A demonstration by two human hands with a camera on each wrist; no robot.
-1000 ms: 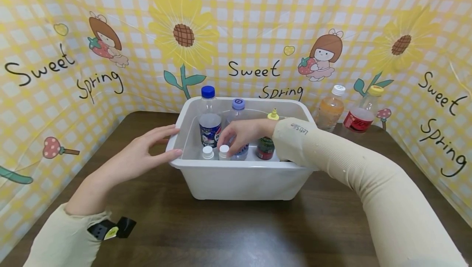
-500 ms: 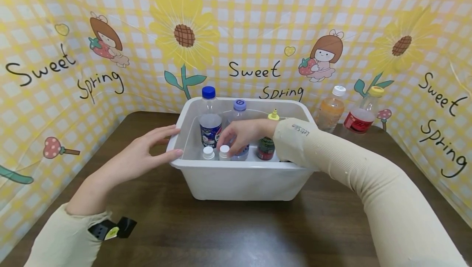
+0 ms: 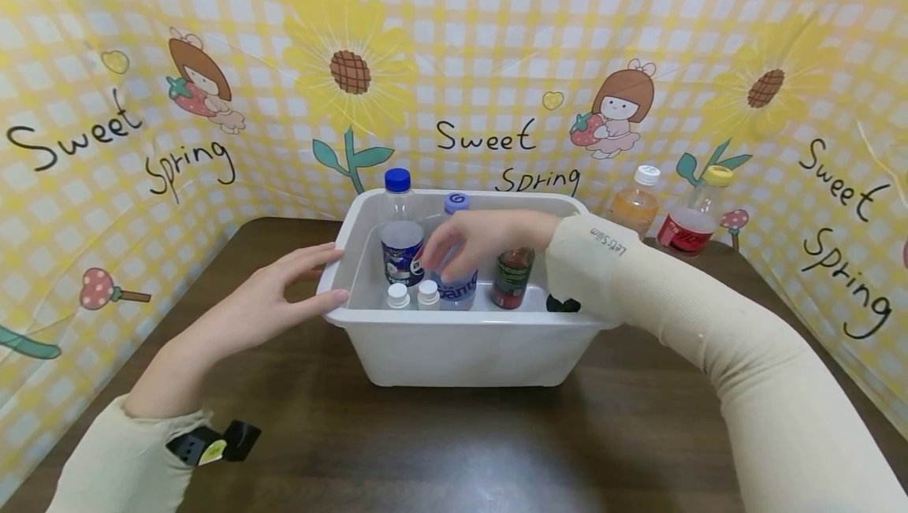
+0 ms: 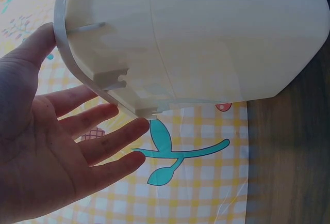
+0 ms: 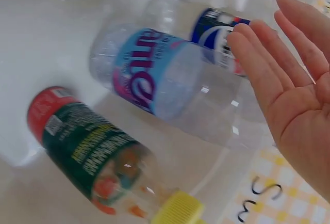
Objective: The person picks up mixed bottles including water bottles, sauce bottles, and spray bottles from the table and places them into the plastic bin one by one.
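Note:
In the head view a white plastic tub [image 3: 475, 351] holds several bottles. My left hand [image 3: 258, 304] rests its thumb and fingertips on the tub's left rim, fingers spread in the left wrist view. Over the bottles hovers my right hand [image 3: 482, 241], fingers loosely extended and holding nothing. Below its fingertips stand two small white-capped bottles [image 3: 429, 296], their bodies mostly hidden by the front wall. Behind them are a blue-capped Pepsi bottle [image 3: 403, 245] and a purple-capped water bottle [image 3: 457, 291], partly covered by the hand. A green-labelled bottle [image 5: 90, 141] with a yellow cap stands to the right.
Right of the tub, an orange drink bottle [image 3: 634, 210] and a red-labelled bottle [image 3: 686, 229] stand at the back of the brown table [image 3: 454, 450]. A yellow checked cloth [image 3: 454, 40] hangs around the back and sides.
My right hand has let go of the right white-capped bottle and risen away from it, slightly rightward. That bottle stays beside the other. My left hand stays on the rim.

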